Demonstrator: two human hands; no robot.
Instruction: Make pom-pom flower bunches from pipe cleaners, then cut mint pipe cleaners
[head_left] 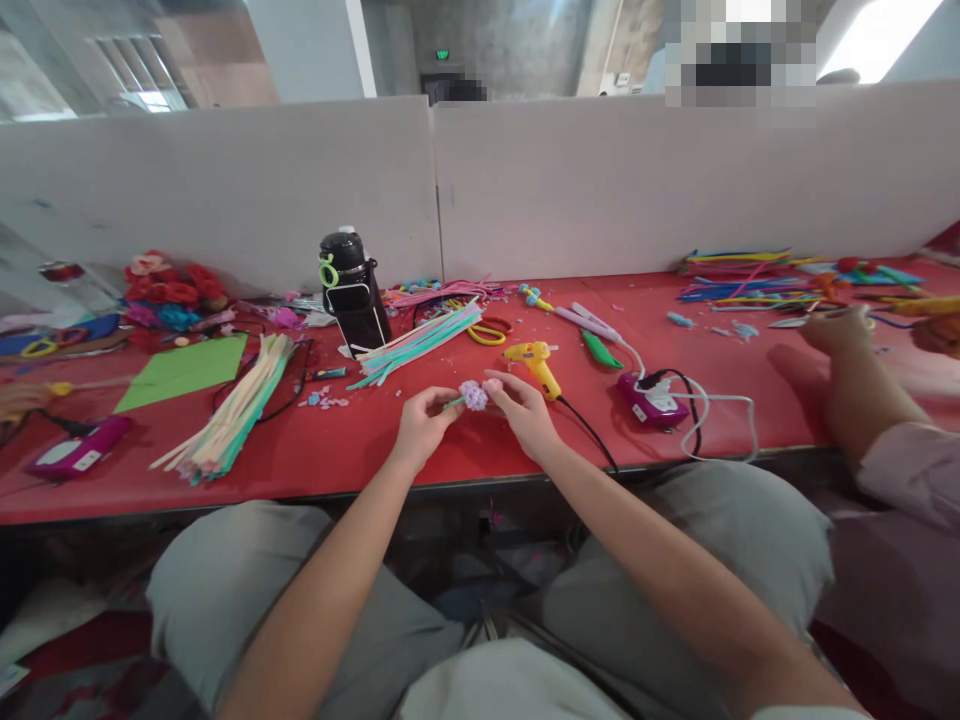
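Between my two hands, just above the red tabletop, is a small pipe cleaner flower (473, 395) with a fluffy lilac head and a green stem. My left hand (425, 425) pinches the green stem from the left. On the other side, my right hand (526, 410) has thumb and fingers closed on a small pink fluffy piece (493, 388), which touches the lilac head. Just beyond my right hand lies a yellow glue gun (538, 368) with a black cord. Pastel pipe cleaners (420, 345) are bunched beyond my left hand.
A black bottle (352, 295) stands at the back left. Left lie a pipe cleaner bundle (232, 415) and green sheet (184, 370). Yellow-handled scissors (489, 332), a lilac hot tool (589, 320) and a purple power strip (651, 400) lie right. A co-worker's arm (862, 385) reaches in.
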